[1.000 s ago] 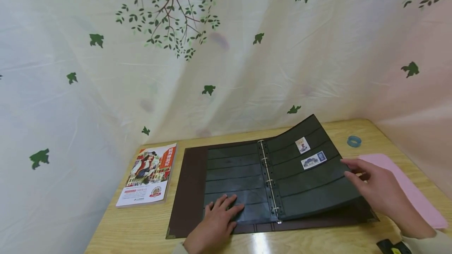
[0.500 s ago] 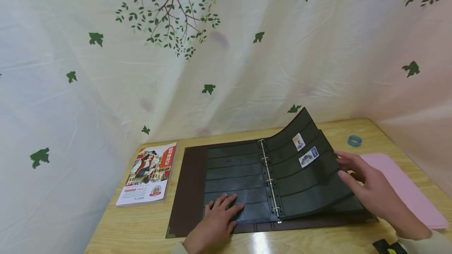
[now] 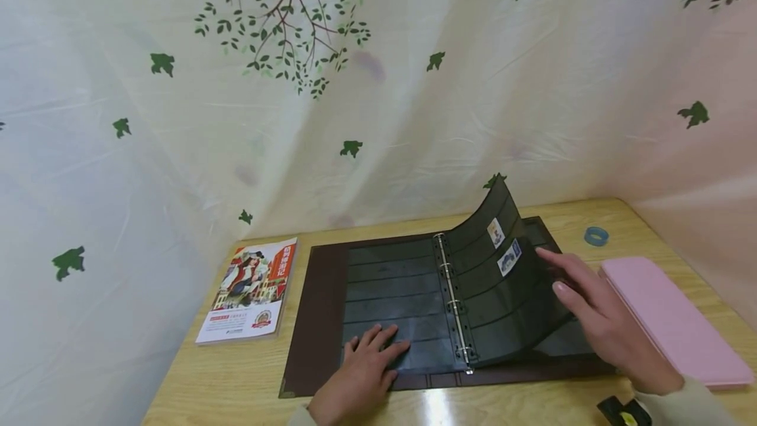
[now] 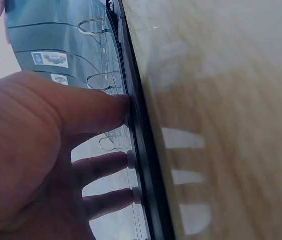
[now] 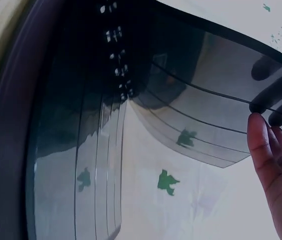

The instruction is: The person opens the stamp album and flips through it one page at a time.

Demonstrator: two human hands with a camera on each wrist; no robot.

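A ring-bound stamp album (image 3: 319, 321) with a dark brown cover lies spread on the table. Its left-hand black page (image 3: 390, 281) is flat, and my left hand (image 3: 361, 373) rests on the lower part with fingers spread. From the metal rings (image 3: 451, 294), a right-hand page (image 3: 503, 307) curves upward, its outer edge off the page beneath. Two stamps show on it, a small orange-and-white one (image 3: 495, 233) and a blue one (image 3: 509, 257). My right hand (image 3: 609, 321) is at that outer edge; in the right wrist view its extended fingers (image 5: 260, 137) touch the page's glossy back.
Left of the album lies a paperback book (image 3: 248, 291) with an illustrated cover. A pink, rounded flat case (image 3: 674, 321) is right of my right hand. Behind it sits a blue ring (image 3: 596, 236) like a tape roll. A printed white curtain (image 3: 402, 117) hangs behind the table.
My right hand has moved left, and the right-hand page has lifted and bent further toward the rings, uncovering another page below. The left hand has stayed in place.
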